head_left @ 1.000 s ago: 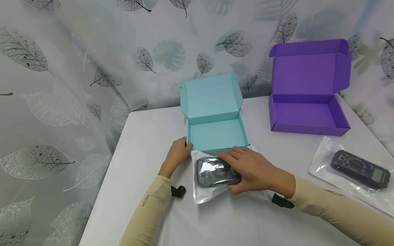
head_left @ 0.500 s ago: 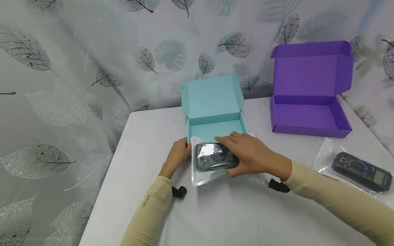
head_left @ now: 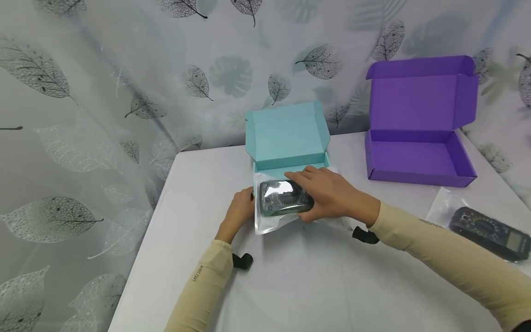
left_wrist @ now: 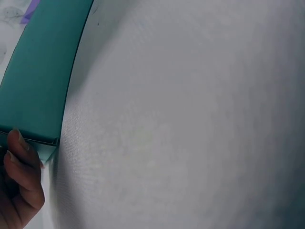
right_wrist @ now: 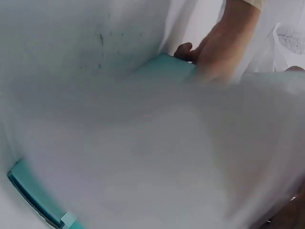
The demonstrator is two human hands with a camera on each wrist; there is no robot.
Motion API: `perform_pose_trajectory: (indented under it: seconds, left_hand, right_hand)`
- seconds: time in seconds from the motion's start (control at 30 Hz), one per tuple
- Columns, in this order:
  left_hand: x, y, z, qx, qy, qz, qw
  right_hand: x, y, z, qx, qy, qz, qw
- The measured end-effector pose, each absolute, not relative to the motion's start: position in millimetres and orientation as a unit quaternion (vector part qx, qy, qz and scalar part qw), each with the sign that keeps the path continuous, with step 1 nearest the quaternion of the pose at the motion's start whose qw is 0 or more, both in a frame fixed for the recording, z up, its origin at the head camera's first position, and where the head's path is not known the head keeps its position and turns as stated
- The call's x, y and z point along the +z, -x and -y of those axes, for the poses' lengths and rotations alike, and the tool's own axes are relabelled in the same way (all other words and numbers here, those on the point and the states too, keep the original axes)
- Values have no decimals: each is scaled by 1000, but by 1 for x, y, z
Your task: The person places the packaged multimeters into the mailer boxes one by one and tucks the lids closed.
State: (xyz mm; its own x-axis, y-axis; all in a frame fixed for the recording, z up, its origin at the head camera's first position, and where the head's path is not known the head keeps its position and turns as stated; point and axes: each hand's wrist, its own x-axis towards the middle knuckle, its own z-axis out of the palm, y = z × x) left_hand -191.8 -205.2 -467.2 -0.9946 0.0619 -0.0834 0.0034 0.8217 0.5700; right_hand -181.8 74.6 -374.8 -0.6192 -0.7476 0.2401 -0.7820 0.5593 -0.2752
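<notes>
My right hand (head_left: 327,193) grips a dark digital multimeter (head_left: 284,197) sealed in a clear plastic bag, thumb on the near side and fingers over the far side. The bagged multimeter overlaps the front part of an open teal cardboard box (head_left: 290,133) in the head view, hiding its front wall. My left hand (head_left: 240,210) holds that box by its front left corner; the left wrist view shows its curled fingers (left_wrist: 24,176) at the box's corner. In the right wrist view, the blurred bag (right_wrist: 143,152) covers most of the picture.
An open purple cardboard box (head_left: 419,157) stands at the back right. In front of it lies a second bagged multimeter (head_left: 489,233). White cloth covers the table (head_left: 290,286), and a leaf-patterned curtain (head_left: 166,69) hangs behind.
My right hand has carried the bagged multimeter away from me, from in front of the teal box to over its front part. The left hand has stayed at the box's corner.
</notes>
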Motion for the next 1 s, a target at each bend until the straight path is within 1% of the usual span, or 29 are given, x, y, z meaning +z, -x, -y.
perform_pose_trajectory:
  seconds: [0.3,0.63,0.77,1.0]
  left_hand:
    - [-466,190,204,306,-24,-951,49]
    - [-469,190,205,290,-49,-956,24]
    - [-469,190,204,281,-54,-958,23]
    - [-468,188,203,294,-38,-955,28]
  right_hand:
    - [-377,200,-66,175,-425,887,37]
    - [-376,218,-58,172,-421,890,22]
    - [-378,225,-56,168,-416,894,15]
    - [-378,233,-55,168,-405,899,10]
